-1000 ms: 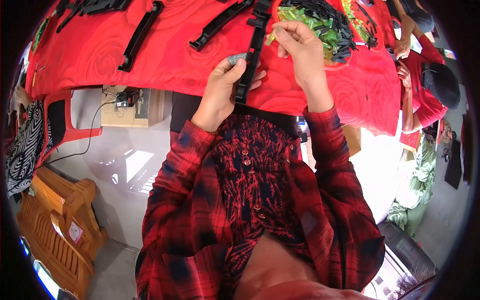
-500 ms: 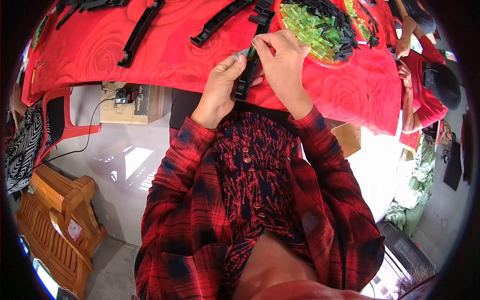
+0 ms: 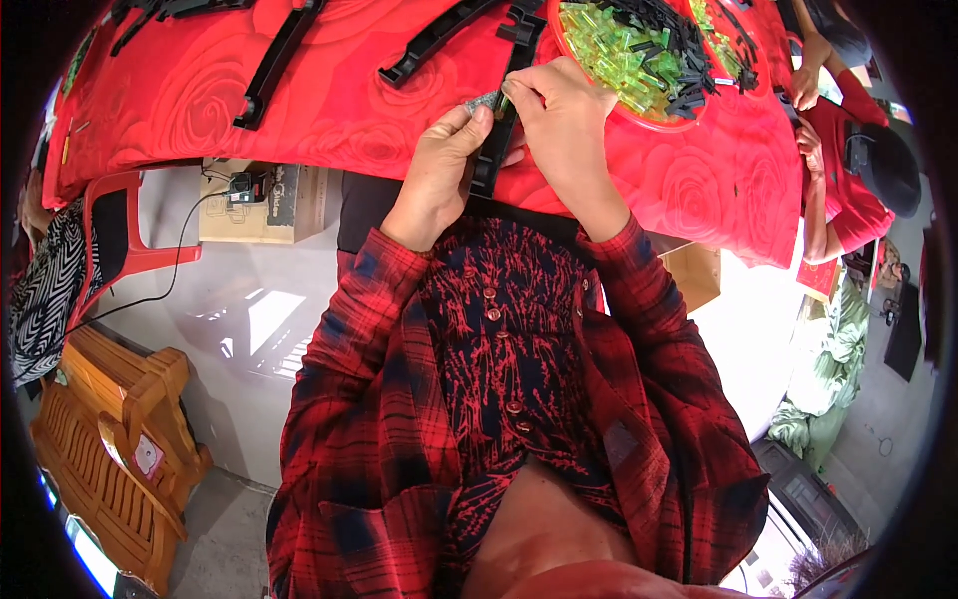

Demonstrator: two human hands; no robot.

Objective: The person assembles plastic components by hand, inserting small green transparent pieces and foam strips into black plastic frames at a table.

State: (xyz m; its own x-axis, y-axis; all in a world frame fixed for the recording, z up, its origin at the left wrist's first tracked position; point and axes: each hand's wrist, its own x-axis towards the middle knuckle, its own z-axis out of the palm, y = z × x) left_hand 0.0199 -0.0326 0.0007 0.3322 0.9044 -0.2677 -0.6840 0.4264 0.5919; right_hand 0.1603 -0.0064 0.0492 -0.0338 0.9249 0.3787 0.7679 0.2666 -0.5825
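A long black plastic strip (image 3: 491, 158) slants over the table's near edge between my hands. My left hand (image 3: 444, 160) is closed round its side, the thumb lying along it. Just past that thumb shows a small silvery-grey piece (image 3: 483, 102), too small to name. My right hand (image 3: 562, 115) pinches at the strip's upper face with thumb and forefinger. A tiny greenish bit seems to sit at those fingertips, mostly hidden by them. Right of my right hand stands a red tray (image 3: 667, 124) of yellow-green clear pieces (image 3: 627, 62) and small black pieces (image 3: 689, 90).
On the red rose-patterned tablecloth (image 3: 339, 110) lie more black strips, one at left (image 3: 269, 75) and one nearer the middle (image 3: 429, 45). At far right another person in red (image 3: 843, 190) works at the table. A red chair (image 3: 135, 225) stands at left.
Both hands stay at the same spot on the black strip, with only slight finger movement. The view has shifted very slightly.
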